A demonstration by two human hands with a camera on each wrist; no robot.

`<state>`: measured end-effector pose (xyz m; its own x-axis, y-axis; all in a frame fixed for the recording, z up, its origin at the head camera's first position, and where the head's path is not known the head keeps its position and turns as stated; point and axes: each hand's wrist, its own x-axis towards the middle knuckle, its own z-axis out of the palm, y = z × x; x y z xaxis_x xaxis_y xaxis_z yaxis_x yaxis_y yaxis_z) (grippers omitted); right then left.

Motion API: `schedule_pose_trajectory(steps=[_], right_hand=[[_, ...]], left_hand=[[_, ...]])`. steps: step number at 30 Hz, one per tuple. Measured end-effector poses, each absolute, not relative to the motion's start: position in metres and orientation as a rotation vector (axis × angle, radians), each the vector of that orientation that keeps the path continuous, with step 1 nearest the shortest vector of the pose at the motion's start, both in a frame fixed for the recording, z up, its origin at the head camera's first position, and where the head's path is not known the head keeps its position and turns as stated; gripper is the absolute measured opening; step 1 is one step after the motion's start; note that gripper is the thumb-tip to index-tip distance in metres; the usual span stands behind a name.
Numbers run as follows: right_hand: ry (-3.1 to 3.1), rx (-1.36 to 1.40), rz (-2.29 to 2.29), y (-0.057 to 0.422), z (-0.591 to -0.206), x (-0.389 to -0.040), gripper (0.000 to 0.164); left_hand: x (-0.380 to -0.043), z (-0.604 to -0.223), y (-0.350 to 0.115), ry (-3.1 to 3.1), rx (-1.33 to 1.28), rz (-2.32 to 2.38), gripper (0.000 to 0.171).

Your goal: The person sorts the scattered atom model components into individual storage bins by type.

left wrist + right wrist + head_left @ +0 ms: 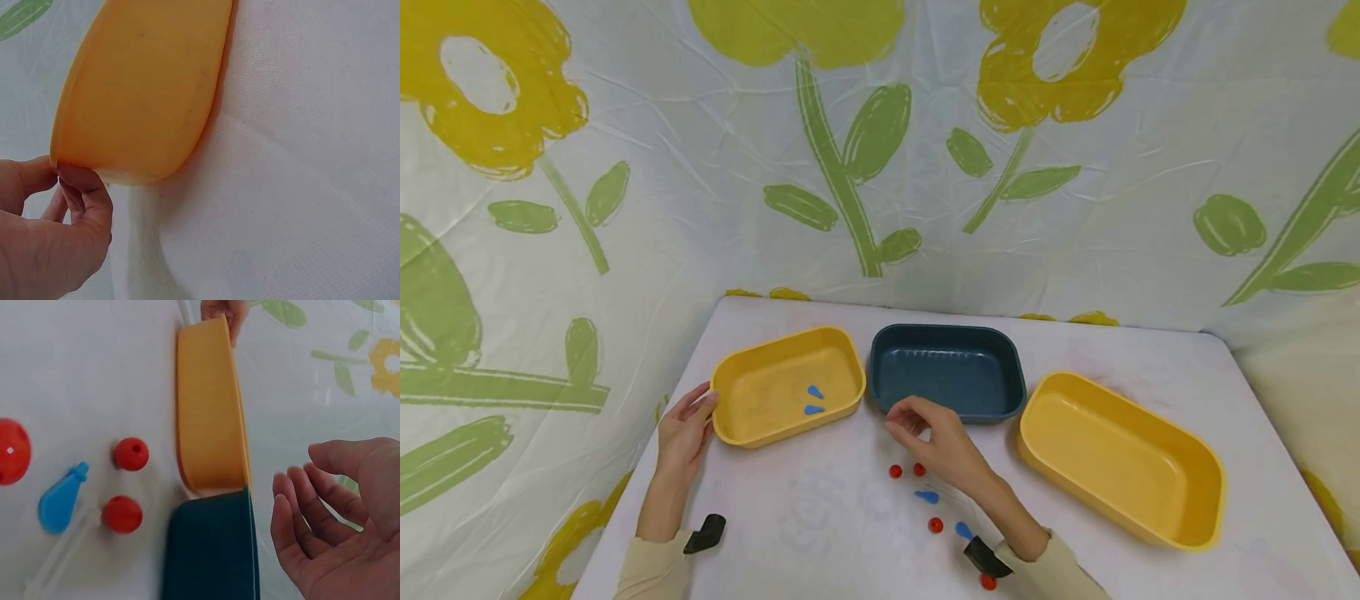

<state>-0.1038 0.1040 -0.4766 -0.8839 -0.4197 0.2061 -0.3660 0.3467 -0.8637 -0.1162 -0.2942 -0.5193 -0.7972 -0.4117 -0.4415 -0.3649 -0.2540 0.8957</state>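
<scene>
With thumb and fingers, my left hand (683,433) pinches the rim at the left end of a yellow bin (751,435); the left wrist view shows this grip (69,219) close up. Two small blue drop-shaped pieces (814,409) lie inside that bin. My right hand (942,442) is above the front edge of the dark teal bin (947,375). Its fingers (294,531) are loosely bent, apart from the thumb, and hold nothing. Below it on the table lie several round red beads (936,525) with holes and two more blue drop-shaped pieces (928,497).
A second yellow bin (1120,450) stands at an angle on the right. A thin whitish translucent stick (59,556) lies near the beads in the right wrist view. The white-covered table (790,533) backs onto a flower-printed cloth (715,167).
</scene>
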Motion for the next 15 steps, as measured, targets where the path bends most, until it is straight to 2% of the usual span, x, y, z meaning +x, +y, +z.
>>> schedule_pose_trajectory(steps=[15], right_hand=[[2.534,-0.716,-1.514,0.130,-0.497,-0.087,0.013]], left_hand=[[-0.116,-0.520,-0.294,-1.900,0.975,-2.241,0.049]])
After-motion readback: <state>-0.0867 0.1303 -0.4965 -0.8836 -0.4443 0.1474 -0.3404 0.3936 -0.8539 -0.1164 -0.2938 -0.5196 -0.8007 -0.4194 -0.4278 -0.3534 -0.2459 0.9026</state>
